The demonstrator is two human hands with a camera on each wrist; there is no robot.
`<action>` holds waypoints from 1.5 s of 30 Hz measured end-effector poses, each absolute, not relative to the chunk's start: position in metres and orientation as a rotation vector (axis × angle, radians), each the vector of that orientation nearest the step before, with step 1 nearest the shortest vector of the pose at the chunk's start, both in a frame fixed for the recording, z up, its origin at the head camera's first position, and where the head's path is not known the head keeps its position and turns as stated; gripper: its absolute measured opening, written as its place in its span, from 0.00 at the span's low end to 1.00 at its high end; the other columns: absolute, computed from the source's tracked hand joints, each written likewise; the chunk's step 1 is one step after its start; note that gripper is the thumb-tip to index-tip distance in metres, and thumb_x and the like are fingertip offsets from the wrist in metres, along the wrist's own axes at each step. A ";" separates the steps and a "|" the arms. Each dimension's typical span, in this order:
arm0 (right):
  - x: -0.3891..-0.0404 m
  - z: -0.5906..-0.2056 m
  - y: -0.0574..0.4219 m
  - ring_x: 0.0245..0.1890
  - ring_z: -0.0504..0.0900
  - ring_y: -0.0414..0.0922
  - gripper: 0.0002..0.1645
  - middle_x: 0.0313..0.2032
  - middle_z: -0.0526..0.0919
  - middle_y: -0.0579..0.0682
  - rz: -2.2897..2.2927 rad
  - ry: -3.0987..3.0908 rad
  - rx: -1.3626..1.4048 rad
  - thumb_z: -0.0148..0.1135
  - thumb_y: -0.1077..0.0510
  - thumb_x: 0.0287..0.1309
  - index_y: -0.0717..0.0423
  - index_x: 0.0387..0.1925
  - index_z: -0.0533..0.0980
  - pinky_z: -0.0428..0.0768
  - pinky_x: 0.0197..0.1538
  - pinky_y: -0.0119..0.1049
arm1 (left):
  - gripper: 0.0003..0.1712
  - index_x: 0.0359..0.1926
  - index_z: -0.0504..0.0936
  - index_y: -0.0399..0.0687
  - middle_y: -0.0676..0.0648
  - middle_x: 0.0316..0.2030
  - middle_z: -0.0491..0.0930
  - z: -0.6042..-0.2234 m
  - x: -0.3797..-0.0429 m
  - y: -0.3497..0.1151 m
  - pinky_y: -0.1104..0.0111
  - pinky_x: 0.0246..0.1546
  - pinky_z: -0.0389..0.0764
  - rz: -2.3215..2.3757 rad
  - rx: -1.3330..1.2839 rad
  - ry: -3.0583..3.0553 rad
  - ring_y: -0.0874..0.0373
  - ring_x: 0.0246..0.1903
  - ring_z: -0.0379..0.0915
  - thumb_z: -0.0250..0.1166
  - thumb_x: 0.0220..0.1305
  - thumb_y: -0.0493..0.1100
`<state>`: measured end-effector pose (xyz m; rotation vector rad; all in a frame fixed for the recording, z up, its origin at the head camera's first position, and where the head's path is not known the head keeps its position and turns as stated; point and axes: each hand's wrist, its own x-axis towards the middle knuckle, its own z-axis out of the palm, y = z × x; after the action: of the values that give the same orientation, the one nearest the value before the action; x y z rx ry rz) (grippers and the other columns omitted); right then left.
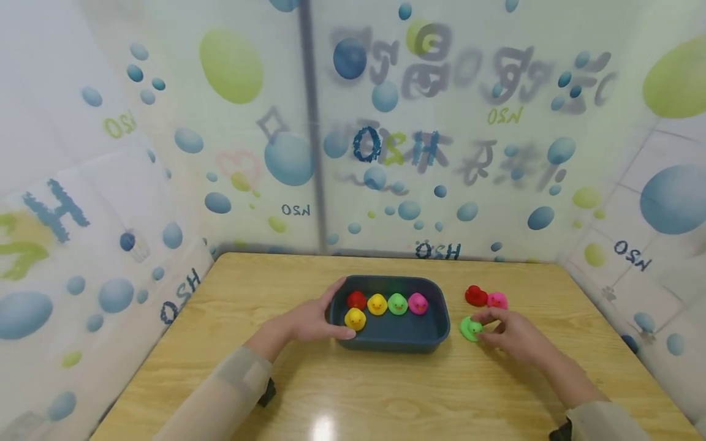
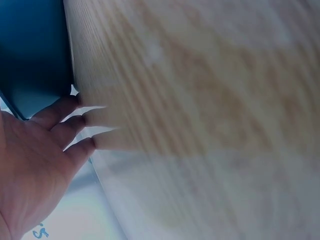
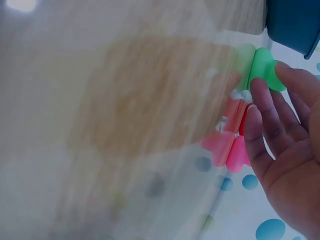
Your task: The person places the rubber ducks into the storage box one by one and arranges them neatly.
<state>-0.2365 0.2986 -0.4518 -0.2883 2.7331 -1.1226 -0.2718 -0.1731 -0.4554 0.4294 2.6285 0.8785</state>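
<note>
Fingers (R) (image 1: 491, 314) part-hiding grn duck (image 1: 468, 329), tub (image 2: 35, 55) cropped in L-wrist cam

Small screened-off booth, wider premises undeterminable, wood-grain worktop (image 1: 397, 392), pale sheets (image 1: 469, 245) at back and both sides, printed blue and green bubbles (image 1: 289, 159), mirrored H2O lettering (image 1: 394, 149), blurred grey writing (image 1: 432, 68) at back

On the tabletop (image 1: 397, 398), the tray (image 1: 402, 328) lies right of the left grip (image 1: 313, 320), touching it, five ducks (image 1: 377, 304) inside. One duck (image 1: 467, 329) sits in the right grip (image 1: 515, 334), apparently on the tabletop; two ducks (image 1: 476, 296) lie just beyond.
</note>
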 end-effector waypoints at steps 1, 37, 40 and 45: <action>-0.237 -0.451 0.299 0.35 0.83 0.47 0.22 0.54 0.89 0.59 -1.118 2.739 -0.291 0.77 0.58 0.67 0.59 0.59 0.83 0.84 0.34 0.34 | 0.72 0.87 0.36 0.88 0.38 0.85 0.60 -0.455 -0.273 -0.173 0.36 0.78 0.69 0.876 0.429 2.629 0.33 0.77 0.68 0.75 0.56 0.80; -0.238 -0.422 0.234 0.36 0.80 0.41 0.22 0.49 0.85 0.51 -1.320 2.930 -0.598 0.77 0.54 0.70 0.52 0.61 0.83 0.81 0.39 0.32 | 0.72 0.88 0.35 0.86 0.35 0.85 0.60 -0.455 -0.273 -0.172 0.36 0.78 0.70 0.879 0.445 2.625 0.32 0.77 0.69 0.75 0.57 0.79; -0.242 -0.424 0.213 0.38 0.80 0.42 0.21 0.50 0.85 0.51 -1.382 2.857 -0.660 0.77 0.55 0.69 0.54 0.60 0.82 0.82 0.41 0.31 | 0.73 0.88 0.34 0.85 0.35 0.84 0.61 -0.455 -0.273 -0.172 0.36 0.77 0.70 0.884 0.451 2.624 0.31 0.76 0.69 0.75 0.57 0.79; -0.252 -0.427 0.180 0.38 0.80 0.45 0.21 0.45 0.85 0.50 -1.402 2.754 -0.737 0.77 0.57 0.68 0.56 0.59 0.82 0.83 0.41 0.30 | 0.72 0.88 0.35 0.84 0.34 0.84 0.61 -0.455 -0.274 -0.172 0.36 0.78 0.70 0.891 0.454 2.623 0.31 0.76 0.69 0.75 0.58 0.78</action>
<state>-0.2523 0.1799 -0.4273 -0.7370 2.7539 -1.4021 -0.2736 -0.1719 -0.4545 0.4540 2.6230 0.8911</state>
